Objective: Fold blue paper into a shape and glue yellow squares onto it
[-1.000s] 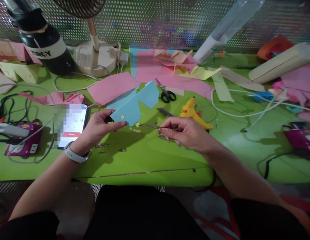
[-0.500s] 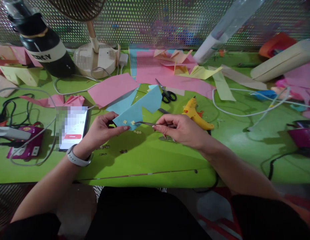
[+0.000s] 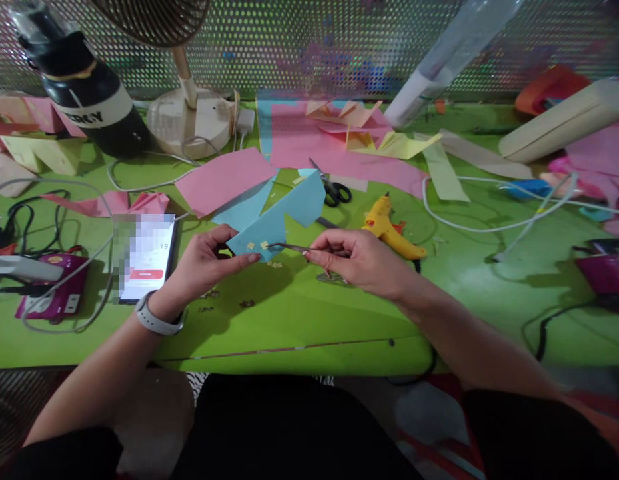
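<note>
My left hand (image 3: pixel 212 261) pinches the lower left end of a folded light blue paper (image 3: pixel 282 217) above the green table. Small pale yellow squares (image 3: pixel 250 246) lie on the blue paper near my thumb. My right hand (image 3: pixel 356 259) is closed on dark tweezers (image 3: pixel 294 248), whose tips touch or nearly touch the right-hand yellow square. A few more yellow bits (image 3: pixel 274 265) show just below the paper. Small dark pieces (image 3: pixel 246 303) rest on the table under my hands.
Black-handled scissors (image 3: pixel 338 193) and a yellow glue gun (image 3: pixel 392 230) lie beyond my right hand. A lit phone (image 3: pixel 148 260) is by my left wrist. Pink paper (image 3: pixel 226 179), a fan base (image 3: pixel 189 123), a black bottle (image 3: pixel 96 100) and white cables (image 3: pixel 469 230) surround the work area.
</note>
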Demonstrator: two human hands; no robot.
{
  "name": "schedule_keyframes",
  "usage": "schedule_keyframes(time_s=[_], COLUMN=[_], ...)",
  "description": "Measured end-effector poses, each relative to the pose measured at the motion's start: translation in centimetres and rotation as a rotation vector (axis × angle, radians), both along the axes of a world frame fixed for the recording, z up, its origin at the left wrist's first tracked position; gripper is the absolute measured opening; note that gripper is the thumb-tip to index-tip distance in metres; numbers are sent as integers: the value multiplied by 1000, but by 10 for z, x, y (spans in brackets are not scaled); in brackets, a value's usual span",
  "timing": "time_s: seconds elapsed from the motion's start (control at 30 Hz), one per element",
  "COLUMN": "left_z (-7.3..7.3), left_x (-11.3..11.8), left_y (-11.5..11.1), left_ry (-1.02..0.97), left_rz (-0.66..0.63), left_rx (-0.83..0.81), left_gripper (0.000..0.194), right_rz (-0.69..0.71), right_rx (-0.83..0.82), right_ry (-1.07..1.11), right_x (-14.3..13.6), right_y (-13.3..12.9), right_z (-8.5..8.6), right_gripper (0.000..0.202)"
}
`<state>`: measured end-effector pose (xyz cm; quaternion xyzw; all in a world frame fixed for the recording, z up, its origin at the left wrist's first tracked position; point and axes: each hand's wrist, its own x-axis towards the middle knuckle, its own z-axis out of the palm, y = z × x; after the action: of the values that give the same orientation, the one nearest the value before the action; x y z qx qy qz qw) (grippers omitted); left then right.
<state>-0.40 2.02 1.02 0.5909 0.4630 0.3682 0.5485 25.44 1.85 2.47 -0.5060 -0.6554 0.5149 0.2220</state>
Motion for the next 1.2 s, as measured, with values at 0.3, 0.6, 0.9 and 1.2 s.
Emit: schedule_keyframes(time_s=[0.3,0.6,0.9,1.2], left_z=[1,0,-2,-3], left_x=[0,0,-1,0], left_y=[0,0,1,0], left_ry=[30,26,-2,-23], left_rz=[-12,-23,-39,-40], left_rx=[29,43,37,8], left_gripper=[16,13,12,14], right_rz=[3,-2,-4,1], right_rx=[-2,-16,-18,2], right_ry=[6,24,16,2], right_x=[0,-1,0,1], right_y=[0,-1,-1,-2], right_z=[-1,0,-1,-1], right_gripper=[39,37,36,36])
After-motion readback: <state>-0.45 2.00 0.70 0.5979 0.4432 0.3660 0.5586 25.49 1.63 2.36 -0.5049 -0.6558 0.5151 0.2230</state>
